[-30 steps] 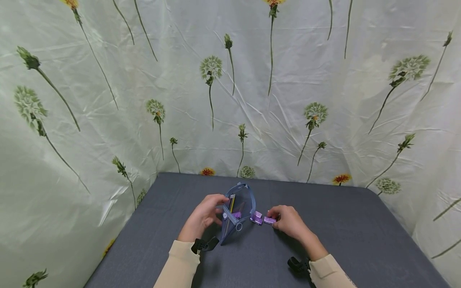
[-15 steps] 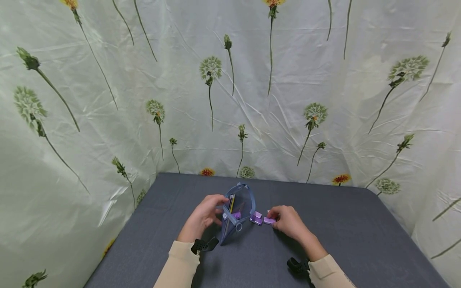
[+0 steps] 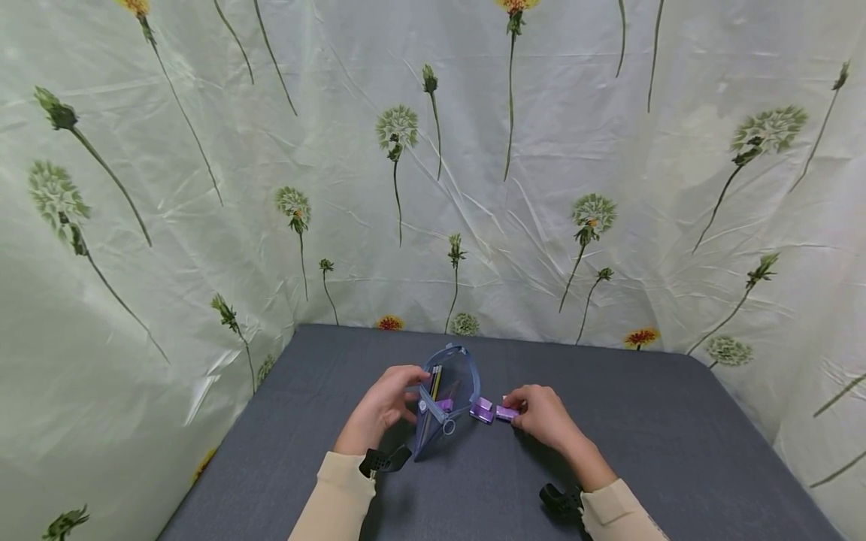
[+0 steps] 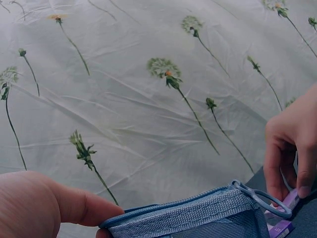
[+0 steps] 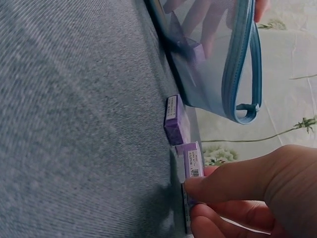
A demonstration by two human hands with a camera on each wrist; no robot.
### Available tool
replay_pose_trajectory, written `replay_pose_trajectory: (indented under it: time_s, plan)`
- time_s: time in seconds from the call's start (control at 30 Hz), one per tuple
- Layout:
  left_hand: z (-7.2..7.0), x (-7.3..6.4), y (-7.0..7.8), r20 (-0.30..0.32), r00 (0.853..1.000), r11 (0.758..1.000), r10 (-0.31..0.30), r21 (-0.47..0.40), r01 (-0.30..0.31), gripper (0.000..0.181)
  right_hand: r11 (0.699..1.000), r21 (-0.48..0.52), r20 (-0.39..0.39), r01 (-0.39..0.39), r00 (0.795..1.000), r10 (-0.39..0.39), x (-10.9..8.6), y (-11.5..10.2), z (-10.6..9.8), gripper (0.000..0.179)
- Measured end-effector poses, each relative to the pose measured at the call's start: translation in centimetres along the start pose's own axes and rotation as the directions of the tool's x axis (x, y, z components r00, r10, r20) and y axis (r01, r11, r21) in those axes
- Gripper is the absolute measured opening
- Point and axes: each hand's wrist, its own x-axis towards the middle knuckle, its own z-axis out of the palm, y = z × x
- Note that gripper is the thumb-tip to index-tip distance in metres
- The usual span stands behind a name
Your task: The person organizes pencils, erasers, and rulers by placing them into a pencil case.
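Note:
My left hand point(image 3: 386, 402) pinches the zipped rim of a blue mesh zip pouch point(image 4: 188, 218), which stands open on the table. Through the pouch's mouth show several pencils point(image 3: 436, 379) and a purple item point(image 3: 445, 404). To the right, my right hand point(image 3: 544, 415) pinches a small purple box point(image 5: 193, 159) with a white barcode label between thumb and fingers, low over the tabletop. Another purple box point(image 5: 174, 120) lies between that hand and the pouch. Beneath the right thumb the edge of one more labelled box point(image 5: 186, 213) shows, mostly hidden.
A dark grey cloth covers the table point(image 3: 649, 443). Behind and at the sides hangs a pale curtain point(image 3: 338, 135) with dandelion prints. Black straps with camera mounts point(image 3: 386, 460) sit on both wrists.

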Motion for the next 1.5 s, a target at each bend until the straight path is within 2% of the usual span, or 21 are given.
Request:
replay_pose_trajectory:
  time_s: [0.37,0.67,0.93,1.5]
  plan:
    - [0.0,-0.3,0.0,0.008,1.000,1.000,0.002,-0.010,-0.002,0.011,1.000,0.019,-0.004,0.012,1.000,-0.012,0.0,-0.5,-0.5,0.027]
    - [-0.1,-0.1,0.1,0.012,1.000,1.000,0.005,0.000,-0.005,0.013,0.998,0.004,-0.002,0.066,0.998,-0.066,0.3,-1.0,-1.4,0.026]
    - [-0.1,-0.1,-0.1,0.026,1.000,1.000,0.016,0.005,-0.016,0.013,0.997,0.005,-0.011,0.082,0.997,-0.082,0.3,-1.5,-2.0,0.025]
    - [-0.1,0.0,-0.1,0.016,1.000,1.000,0.001,0.009,-0.001,0.015,0.993,0.019,-0.005,0.117,0.993,-0.117,1.2,-3.8,-2.8,0.025]
